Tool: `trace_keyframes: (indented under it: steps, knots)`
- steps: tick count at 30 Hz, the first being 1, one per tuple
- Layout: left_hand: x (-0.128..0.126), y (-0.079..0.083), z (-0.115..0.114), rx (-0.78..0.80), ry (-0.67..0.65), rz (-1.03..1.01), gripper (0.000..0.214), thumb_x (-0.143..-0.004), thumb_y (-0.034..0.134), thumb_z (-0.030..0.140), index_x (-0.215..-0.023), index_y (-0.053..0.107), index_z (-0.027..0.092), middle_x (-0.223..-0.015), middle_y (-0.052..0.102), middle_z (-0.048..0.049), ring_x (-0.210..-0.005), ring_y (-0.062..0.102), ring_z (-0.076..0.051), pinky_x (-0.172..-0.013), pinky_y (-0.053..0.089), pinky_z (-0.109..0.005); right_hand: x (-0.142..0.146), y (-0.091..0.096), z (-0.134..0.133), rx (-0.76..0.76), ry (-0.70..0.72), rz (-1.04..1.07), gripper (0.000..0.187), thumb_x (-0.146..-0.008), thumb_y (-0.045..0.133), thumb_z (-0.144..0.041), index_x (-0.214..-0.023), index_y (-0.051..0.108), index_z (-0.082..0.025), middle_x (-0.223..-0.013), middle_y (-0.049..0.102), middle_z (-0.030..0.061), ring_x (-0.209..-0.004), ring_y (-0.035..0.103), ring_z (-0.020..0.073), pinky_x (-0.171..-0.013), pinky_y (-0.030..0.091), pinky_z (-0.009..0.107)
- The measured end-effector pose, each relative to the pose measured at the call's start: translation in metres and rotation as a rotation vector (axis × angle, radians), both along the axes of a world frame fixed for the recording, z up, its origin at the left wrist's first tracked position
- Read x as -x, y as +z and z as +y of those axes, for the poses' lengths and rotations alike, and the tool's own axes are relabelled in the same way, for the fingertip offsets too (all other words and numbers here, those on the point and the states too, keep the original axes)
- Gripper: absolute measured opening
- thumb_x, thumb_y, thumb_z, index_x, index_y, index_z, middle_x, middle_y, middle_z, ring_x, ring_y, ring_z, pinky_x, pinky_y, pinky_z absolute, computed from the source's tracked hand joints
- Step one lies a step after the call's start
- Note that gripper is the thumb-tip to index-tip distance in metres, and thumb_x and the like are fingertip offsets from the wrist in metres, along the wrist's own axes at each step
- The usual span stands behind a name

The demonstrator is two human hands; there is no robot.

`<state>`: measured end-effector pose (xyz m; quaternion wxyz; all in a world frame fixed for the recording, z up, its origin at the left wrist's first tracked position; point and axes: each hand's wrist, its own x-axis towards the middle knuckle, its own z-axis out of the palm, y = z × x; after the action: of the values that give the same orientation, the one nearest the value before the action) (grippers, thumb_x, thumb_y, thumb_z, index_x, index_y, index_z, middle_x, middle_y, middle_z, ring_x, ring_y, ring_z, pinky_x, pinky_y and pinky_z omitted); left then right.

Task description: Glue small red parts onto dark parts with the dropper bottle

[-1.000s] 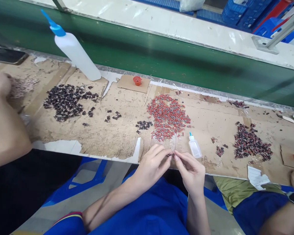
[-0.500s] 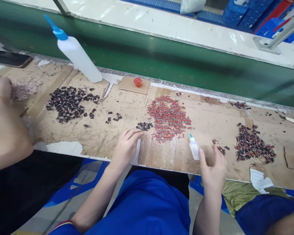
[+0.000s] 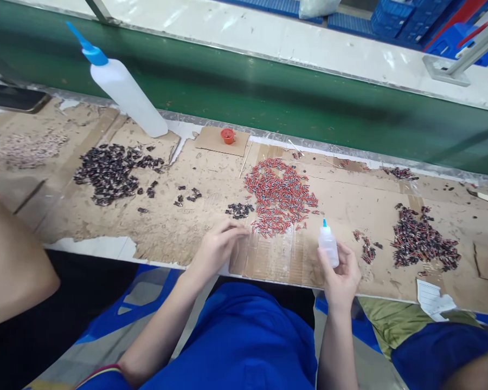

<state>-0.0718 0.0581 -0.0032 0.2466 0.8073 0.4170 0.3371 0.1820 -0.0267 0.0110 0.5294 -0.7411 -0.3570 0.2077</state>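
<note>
Right hand (image 3: pixel 341 276): gripping the small bottle (image 3: pixel 328 245) upright, tip at 12 o'clock, just above the counter (image 3: pixel 179 227) edge.
Left hand (image 3: pixel 219 246): fingers curled, pinching near the dark bits (image 3: pixel 239 209); contents unclear.
Red pile (image 3: pixel 280 196): lying at 10 o'clock from the bottle.

No readable text, labels, brands, numbers or signs anywhere in view. Small white paper slip (image 3: pixel 432 299) at near right edge of the cardboard (image 3: pixel 179 227) carries faint printing, too small and blurred to read. Small dropper bottle (image 3: pixel 328 248) and big squeeze bottle (image 3: pixel 124 95) at far left both show plain, unmarked sides.
</note>
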Motion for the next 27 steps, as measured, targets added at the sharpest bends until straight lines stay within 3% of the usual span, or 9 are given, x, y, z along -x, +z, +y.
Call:
trace_keyframes:
  steps: [4, 8, 13, 16, 20, 27]
  knots:
    - [-0.03, 0.002, -0.018, 0.112, -0.111, -0.114, 0.018, -0.094, 0.05, 0.016, -0.09, 0.067, 0.019, -0.086, 0.066, -0.0039, -0.081, 0.066, -0.014, -0.074, 0.054, -0.025, 0.003, -0.006, 0.007, -0.095, 0.022, 0.275, 0.035, -0.065, 0.078, -0.041, -0.089, 0.068, -0.016, -0.084, 0.071, 0.0061, -0.073, 0.064, 0.0192, -0.062, 0.051, 0.03]
    - [-0.046, -0.004, -0.026, 0.006, 0.031, -0.005, 0.013, -0.094, 0.054, 0.022, -0.09, 0.066, 0.018, -0.082, 0.067, -0.0045, -0.078, 0.063, -0.017, -0.071, 0.053, -0.029, 0.005, -0.01, 0.011, -0.16, 0.003, 0.371, 0.03, -0.063, 0.078, -0.04, -0.08, 0.069, -0.016, -0.074, 0.069, 0.0048, -0.064, 0.061, 0.0167, -0.055, 0.048, 0.027]
    - [-0.039, -0.004, -0.026, -0.077, 0.136, 0.037, 0.014, -0.091, 0.059, 0.03, -0.086, 0.066, 0.018, -0.078, 0.067, -0.0041, -0.076, 0.059, -0.018, -0.07, 0.052, -0.03, 0.014, -0.015, 0.012, -0.157, 0.012, 0.399, 0.026, -0.066, 0.077, -0.038, -0.076, 0.069, -0.016, -0.073, 0.07, 0.0054, -0.067, 0.064, 0.018, -0.061, 0.05, 0.029]
    - [-0.029, 0.0, -0.025, -0.092, 0.02, -0.023, 0.012, -0.091, 0.06, 0.029, -0.094, 0.066, 0.019, -0.089, 0.069, -0.0059, -0.088, 0.061, -0.019, -0.079, 0.053, -0.034, 0.018, -0.017, 0.012, -0.151, 0.028, 0.398, 0.026, -0.071, 0.073, -0.04, -0.079, 0.069, -0.016, -0.073, 0.07, 0.0051, -0.064, 0.063, 0.0173, -0.057, 0.048, 0.027]
    - [-0.022, -0.002, -0.022, -0.107, -0.124, -0.067, 0.019, -0.092, 0.056, 0.016, -0.109, 0.063, 0.02, -0.098, 0.073, -0.0054, -0.099, 0.062, -0.019, -0.086, 0.054, -0.035, 0.022, -0.015, 0.013, -0.127, 0.037, 0.411, 0.025, -0.07, 0.074, -0.039, -0.077, 0.07, -0.015, -0.07, 0.071, 0.0055, -0.063, 0.064, 0.0174, -0.056, 0.049, 0.027]
    - [-0.036, -0.011, -0.022, 0.006, -0.015, -0.157, 0.016, -0.088, 0.063, 0.016, -0.103, 0.066, 0.021, -0.086, 0.076, -0.0026, -0.083, 0.068, -0.016, -0.074, 0.058, -0.03, 0.034, -0.003, 0.017, -0.114, 0.123, 0.332, 0.02, -0.069, 0.073, -0.036, -0.073, 0.071, -0.016, -0.066, 0.073, 0.0055, -0.059, 0.067, 0.02, -0.055, 0.053, 0.029]
